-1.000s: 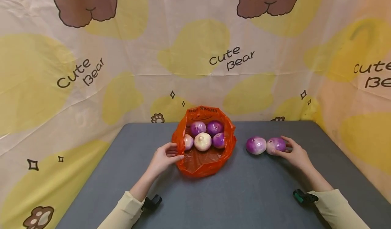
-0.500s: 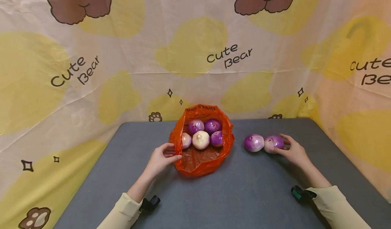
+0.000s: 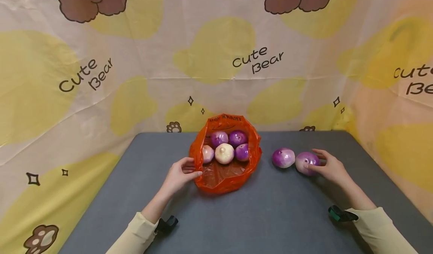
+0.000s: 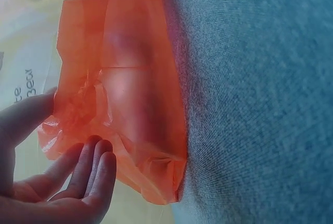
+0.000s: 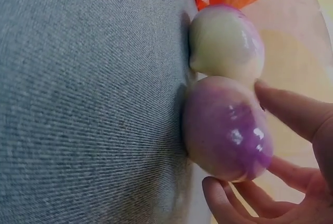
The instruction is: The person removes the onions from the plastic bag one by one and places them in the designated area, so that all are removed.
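An orange plastic bag (image 3: 221, 186) lies on its side, its mouth facing me. Several glossy purple-and-white onions (image 3: 224, 154) sit inside it. My left hand (image 3: 179, 175) holds the left rim of the bag, the thumb over the edge and the fingers on the outside, which the left wrist view also shows. To the right of the bag, two more onions rest on the table. My right hand (image 3: 331, 168) has thumb and fingers around the right-hand onion (image 5: 226, 130). The other onion (image 3: 283, 158) stands just to its left.
A grey cloth-covered table (image 3: 250, 220) carries everything. Behind it and at the sides hangs a printed curtain (image 3: 209, 50) with yellow patches and bear drawings. Dark straps (image 3: 166, 225) are on both wrists.
The right-hand onion has turned in my right hand and shifted slightly right and toward me, opening a small gap to the other onion. My left hand keeps its place at the bag.
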A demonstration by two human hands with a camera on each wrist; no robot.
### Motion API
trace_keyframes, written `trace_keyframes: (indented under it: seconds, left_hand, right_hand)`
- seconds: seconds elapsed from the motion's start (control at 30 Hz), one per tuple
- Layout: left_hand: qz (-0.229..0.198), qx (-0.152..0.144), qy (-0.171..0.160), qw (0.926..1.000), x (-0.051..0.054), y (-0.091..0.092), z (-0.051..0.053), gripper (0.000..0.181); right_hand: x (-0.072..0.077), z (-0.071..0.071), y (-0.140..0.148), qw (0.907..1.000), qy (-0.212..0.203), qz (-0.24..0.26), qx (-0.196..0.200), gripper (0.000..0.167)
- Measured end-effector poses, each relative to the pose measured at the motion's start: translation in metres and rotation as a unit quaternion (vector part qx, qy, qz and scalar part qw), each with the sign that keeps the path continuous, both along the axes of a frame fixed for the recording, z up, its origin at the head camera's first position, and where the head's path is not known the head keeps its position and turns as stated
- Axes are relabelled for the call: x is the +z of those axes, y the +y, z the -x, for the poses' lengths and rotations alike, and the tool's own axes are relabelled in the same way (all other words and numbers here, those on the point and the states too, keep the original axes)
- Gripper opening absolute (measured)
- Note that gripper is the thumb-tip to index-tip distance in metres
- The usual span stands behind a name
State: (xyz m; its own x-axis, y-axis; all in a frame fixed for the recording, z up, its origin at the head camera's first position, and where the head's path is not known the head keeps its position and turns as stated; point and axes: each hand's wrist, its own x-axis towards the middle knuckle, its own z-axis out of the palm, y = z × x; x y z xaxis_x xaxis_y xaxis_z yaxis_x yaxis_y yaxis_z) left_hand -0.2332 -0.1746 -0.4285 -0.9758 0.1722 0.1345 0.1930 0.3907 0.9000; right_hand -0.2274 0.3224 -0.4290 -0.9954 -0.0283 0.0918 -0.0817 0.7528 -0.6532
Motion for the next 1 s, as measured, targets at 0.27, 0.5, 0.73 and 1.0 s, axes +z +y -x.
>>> trace_keyframes:
  seconds: [0.27, 0.5, 0.73, 1.0]
  left_hand:
    - [-0.002, -0.002, 0.001, 1.0000, 0.000, 0.000, 0.000, 0.046]
    - [-0.005, -0.006, -0.010, 0.9999, -0.002, 0.001, -0.003, 0.046]
    - [0.000, -0.010, -0.010, 0.9999, 0.015, 0.008, -0.013, 0.044]
    - [-0.002, -0.007, -0.019, 0.9998, 0.025, 0.009, -0.020, 0.042]
  right_hand:
    - [-0.003, 0.004, 0.002, 0.9999, 0.012, 0.001, -0.009, 0.069]
    - [-0.004, 0.010, 0.002, 0.9997, 0.008, -0.001, -0.022, 0.070]
    - [0.000, 0.011, 0.001, 0.9997, 0.009, 0.000, -0.024, 0.070]
    - [-0.001, 0.008, 0.004, 0.9996, -0.001, 0.004, -0.027, 0.074]
